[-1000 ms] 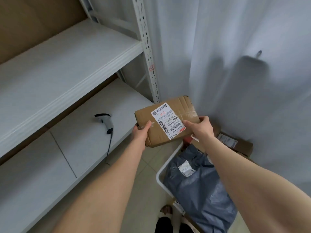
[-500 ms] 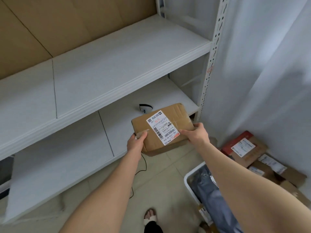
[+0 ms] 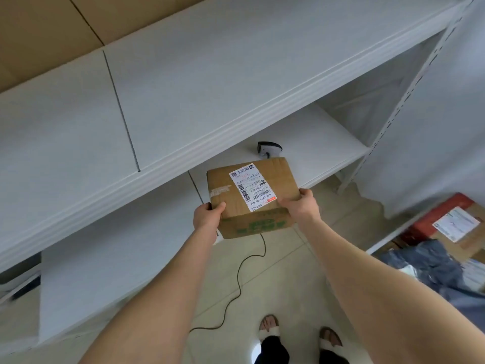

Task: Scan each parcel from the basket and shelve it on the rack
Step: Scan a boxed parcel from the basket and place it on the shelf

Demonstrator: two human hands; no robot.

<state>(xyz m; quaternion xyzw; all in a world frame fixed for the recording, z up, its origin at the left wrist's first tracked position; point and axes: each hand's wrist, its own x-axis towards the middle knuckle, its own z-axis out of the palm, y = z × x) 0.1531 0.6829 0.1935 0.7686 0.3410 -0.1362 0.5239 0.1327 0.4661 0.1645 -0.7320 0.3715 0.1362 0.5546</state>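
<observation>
White rack (image 3: 236, 82) ahead; left hand (image 3: 207, 218) and right hand (image 3: 301, 207) grip the box (image 3: 252, 198), fingers curled round its near corners, scanner (image 3: 269, 148) beyond.

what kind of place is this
Likely a parcel depot or pickup storeroom: a white metal rack, a barcode scanner on its lower shelf, a labelled cardboard parcel being carried, and more parcels piled at right.

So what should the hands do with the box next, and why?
Probably set the box down on the lower shelf, near the scanner. Both the left hand and right hand grip it, so neither can take the scanner, and its label already faces up, ready to scan.
</observation>
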